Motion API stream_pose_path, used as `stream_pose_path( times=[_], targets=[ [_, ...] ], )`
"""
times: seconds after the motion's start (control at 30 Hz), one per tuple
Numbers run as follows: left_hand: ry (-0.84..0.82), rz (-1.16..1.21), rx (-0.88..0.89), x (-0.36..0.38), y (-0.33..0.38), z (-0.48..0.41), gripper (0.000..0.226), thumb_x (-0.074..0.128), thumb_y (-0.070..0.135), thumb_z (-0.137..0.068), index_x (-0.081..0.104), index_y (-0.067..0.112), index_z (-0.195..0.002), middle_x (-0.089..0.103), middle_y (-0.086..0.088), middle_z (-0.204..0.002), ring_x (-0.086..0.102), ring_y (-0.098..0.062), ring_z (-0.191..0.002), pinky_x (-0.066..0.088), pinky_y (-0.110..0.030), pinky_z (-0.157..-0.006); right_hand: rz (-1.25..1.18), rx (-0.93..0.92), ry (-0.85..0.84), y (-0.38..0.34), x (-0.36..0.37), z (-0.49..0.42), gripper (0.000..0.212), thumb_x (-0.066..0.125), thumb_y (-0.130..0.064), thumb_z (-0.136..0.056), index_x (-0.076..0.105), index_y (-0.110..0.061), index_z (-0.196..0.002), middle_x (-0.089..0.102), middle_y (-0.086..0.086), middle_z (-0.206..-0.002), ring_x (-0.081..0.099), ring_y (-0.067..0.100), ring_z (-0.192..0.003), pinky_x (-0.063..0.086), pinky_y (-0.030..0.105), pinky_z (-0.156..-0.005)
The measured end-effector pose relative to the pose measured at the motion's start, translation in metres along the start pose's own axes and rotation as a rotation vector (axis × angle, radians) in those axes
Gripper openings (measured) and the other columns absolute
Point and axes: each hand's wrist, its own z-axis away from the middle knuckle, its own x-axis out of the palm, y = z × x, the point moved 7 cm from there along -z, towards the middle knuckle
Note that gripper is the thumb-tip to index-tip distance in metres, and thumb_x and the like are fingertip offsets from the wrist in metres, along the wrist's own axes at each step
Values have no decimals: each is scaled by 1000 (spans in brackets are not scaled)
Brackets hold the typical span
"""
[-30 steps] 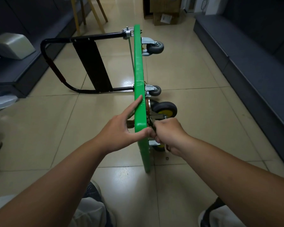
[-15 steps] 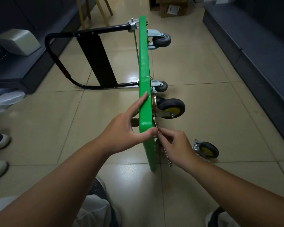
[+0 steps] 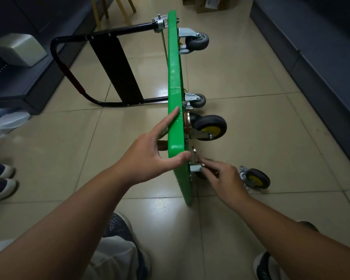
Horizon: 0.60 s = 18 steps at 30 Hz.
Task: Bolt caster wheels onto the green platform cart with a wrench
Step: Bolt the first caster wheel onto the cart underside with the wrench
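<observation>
Cart (image 3: 175,77) stands on edge, left grip (image 3: 148,156) clasping its upper rim.

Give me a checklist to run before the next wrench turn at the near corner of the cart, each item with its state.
1. Platform steadied: left hand grips the green platform, which stands on its edge. ok
2. Wrench in hand: right hand pinches the wrench. ok
3. Wrench seated on the bolt: blurred, too small. cannot tell
4. Near caster bracket flat against the platform: fingers partly hide it. cannot tell
5. All casters mounted: a loose caster lies on the floor. not ok
</observation>
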Motion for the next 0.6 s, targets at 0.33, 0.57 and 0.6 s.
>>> stream_pose_path(
  times=[0.33, 0.57, 0.6],
  targets=[
    [105, -218, -13, 9, 9, 2, 113, 64, 85, -65, 3, 57, -156, 51, 14, -150, 60, -13, -127, 55, -45, -101, 131, 626, 236, 148, -10, 57, 12, 75, -14, -85, 78, -15, -97, 75, 4, -86, 67, 19, -78, 50, 28, -70],
    [114, -226, 29, 12, 4, 2, 111, 71, 70, -74, 4, 49, -160, 51, 13, -148, 65, -13, -115, 58, -43, -93, 68, 961, 124, 217, 28, 84, 16, 85, -9, -76, 74, -5, -87, 64, 3, -74, 54, 11, -59, 36, 15, -44],
    [118, -227, 31, 12, 3, 2, 111, 71, 70, -74, 5, 47, -160, 50, 14, -149, 64, -13, -116, 58, -42, -94, 76, 991, 104, 225, 32, 86, 19, 86, -9, -75, 74, -4, -88, 63, 4, -74, 53, 11, -59, 37, 16, -46]
  ],
)
